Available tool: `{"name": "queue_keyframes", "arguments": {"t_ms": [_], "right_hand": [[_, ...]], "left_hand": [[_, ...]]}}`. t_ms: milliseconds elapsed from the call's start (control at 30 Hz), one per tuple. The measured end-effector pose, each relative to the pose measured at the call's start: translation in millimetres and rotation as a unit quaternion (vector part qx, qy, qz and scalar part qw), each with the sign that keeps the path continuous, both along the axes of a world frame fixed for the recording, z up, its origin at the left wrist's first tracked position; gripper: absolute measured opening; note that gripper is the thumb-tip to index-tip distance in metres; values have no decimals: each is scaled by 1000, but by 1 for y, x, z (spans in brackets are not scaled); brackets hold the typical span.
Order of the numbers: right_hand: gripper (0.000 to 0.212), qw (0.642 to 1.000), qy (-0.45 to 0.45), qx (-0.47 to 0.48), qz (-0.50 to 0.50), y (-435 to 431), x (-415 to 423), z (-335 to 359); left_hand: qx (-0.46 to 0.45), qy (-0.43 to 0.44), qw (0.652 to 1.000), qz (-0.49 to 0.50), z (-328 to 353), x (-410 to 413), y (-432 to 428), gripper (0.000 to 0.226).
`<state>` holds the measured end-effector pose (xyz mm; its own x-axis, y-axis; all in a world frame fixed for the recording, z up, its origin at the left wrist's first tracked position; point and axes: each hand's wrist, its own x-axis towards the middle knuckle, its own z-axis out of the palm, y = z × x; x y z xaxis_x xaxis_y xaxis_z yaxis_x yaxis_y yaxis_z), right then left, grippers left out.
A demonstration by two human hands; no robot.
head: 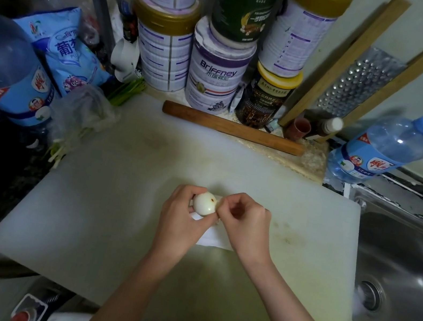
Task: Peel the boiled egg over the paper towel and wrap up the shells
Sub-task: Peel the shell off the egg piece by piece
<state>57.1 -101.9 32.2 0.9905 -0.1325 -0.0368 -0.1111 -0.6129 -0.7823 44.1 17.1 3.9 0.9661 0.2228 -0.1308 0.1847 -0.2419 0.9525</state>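
Over towel [214, 239], left hand [179, 224] holds egg [204, 203]; right hand [246, 223] seemingly pinches

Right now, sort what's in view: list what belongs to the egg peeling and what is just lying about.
Job: egg, held in left hand; right hand pinching at it; paper towel beneath.
Lying about: rolling pin, grater, tins, soap bottle, sink.

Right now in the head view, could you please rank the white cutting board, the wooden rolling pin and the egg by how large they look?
1. white cutting board, by far the largest.
2. wooden rolling pin.
3. egg, smallest, partly covered by the left hand.
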Motion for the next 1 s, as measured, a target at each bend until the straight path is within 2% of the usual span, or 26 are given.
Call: {"name": "queue_keyframes", "arguments": {"t_ms": [133,267,433,533,767,833,1000], "right_hand": [[9,997,39,59,-24,-5,3,-3],[18,987,80,130,-57,-9,6,-7],[15,991,88,83,-50,-14,6,-16],[15,995,89,41,-27,-12,4,-18],[29,991,102,82,34,-7,3,-2],[19,987,114,103,40,-3,3,2],[5,995,78,56,40,3,2,4]], "left_hand": [[-16,-4,1000,-1,-2,1,0,45],[-78,18,997,17,-6,2,3,45],[-157,44,986,17,-11,2,8,44],[-173,56,983,19,-11,1,9,44],[-160,46,986,-2,-10,0,10,53],[-142,41,989,-10,-9,0,9,50],[-56,19,998,3,-6,2,4,41]]}}
